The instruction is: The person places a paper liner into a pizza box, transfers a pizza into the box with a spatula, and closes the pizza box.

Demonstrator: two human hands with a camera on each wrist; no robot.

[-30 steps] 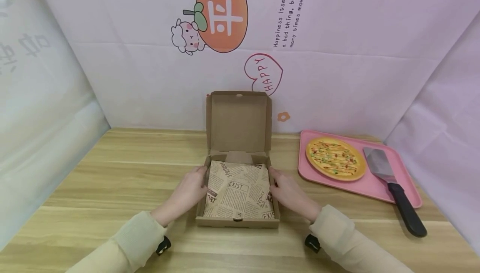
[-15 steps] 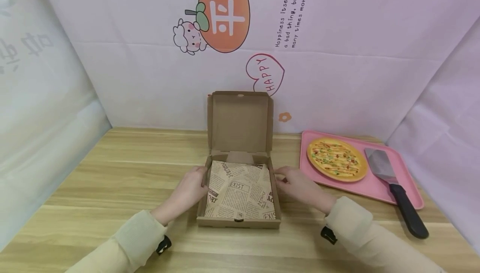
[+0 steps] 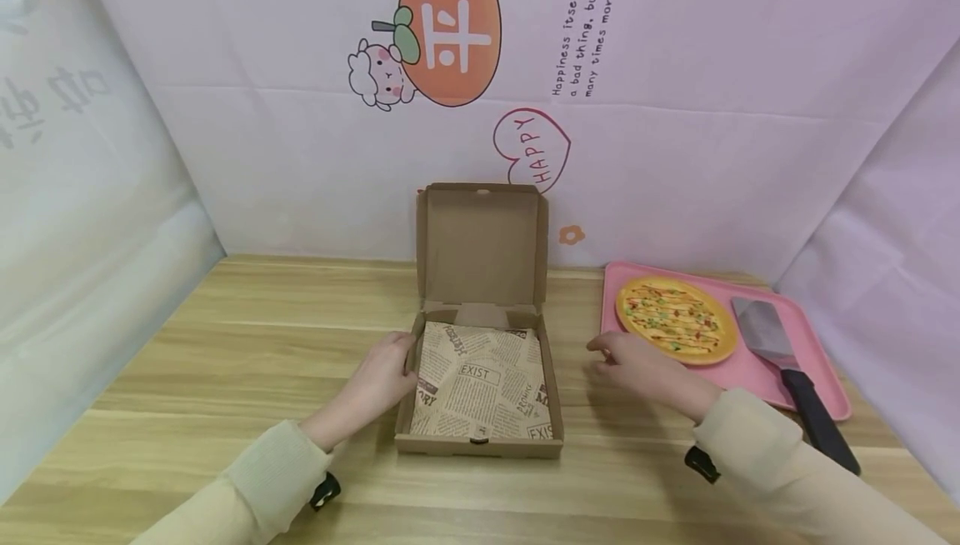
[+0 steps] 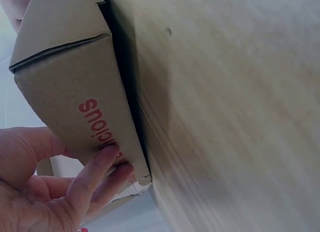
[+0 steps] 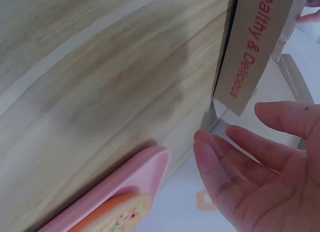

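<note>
A brown cardboard pizza box (image 3: pixel 478 447) stands with its lid raised, lined with newsprint-patterned paper (image 3: pixel 480 391). My left hand (image 3: pixel 378 378) holds the left side wall; in the left wrist view its fingertips (image 4: pixel 102 159) press the outer face with red lettering while the thumb reaches over the edge. Between the box and the pink tray (image 3: pixel 813 357), my right hand (image 3: pixel 645 368) hovers with fingers loosely bent and nothing in them. On that tray lies a round pizza (image 3: pixel 675 320) with colourful toppings. Beside it rests a metal pizza server (image 3: pixel 813 420) with a black handle.
The wooden table (image 3: pixel 262 345) meets a printed white cloth backdrop (image 3: pixel 300 170) just behind the box lid. More cloth hangs along both sides. The server's handle juts over the tray's front rim.
My right hand has let go of the box's right wall and moved right, to the tray's near left edge. My left hand keeps its hold on the box.
</note>
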